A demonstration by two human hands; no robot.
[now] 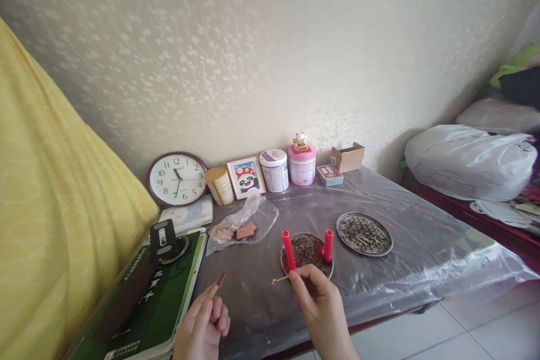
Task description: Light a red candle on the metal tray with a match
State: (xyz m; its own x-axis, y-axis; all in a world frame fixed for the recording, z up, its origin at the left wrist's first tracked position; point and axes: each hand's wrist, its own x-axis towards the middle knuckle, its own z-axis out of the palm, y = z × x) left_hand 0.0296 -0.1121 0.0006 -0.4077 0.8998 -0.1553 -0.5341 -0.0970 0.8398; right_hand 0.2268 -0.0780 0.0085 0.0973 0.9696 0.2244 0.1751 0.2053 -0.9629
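Note:
Between thumb and fingers, my right hand (317, 301) pinches a thin wooden match (282, 279) whose tip, pointing left, looks dark with a small glow. My left hand (205, 318) is closed around a small matchbox (217, 285), its brown striking side turned up. Just beyond my right hand, a round metal tray (304, 244) bears two red candles: the left candle (288, 249) leans slightly, and the right candle (328, 246) stands upright. No flame shows on either candle. My right hand covers part of the tray's near edge.
A second round tray (365, 233) of used matches lies right. A plastic bag (264, 216) with small boxes lies behind my left hand. Green books (169, 298) are at left. Along the wall stand a clock (177, 179), a framed picture (246, 178), cans (274, 171) and a cardboard box (348, 158).

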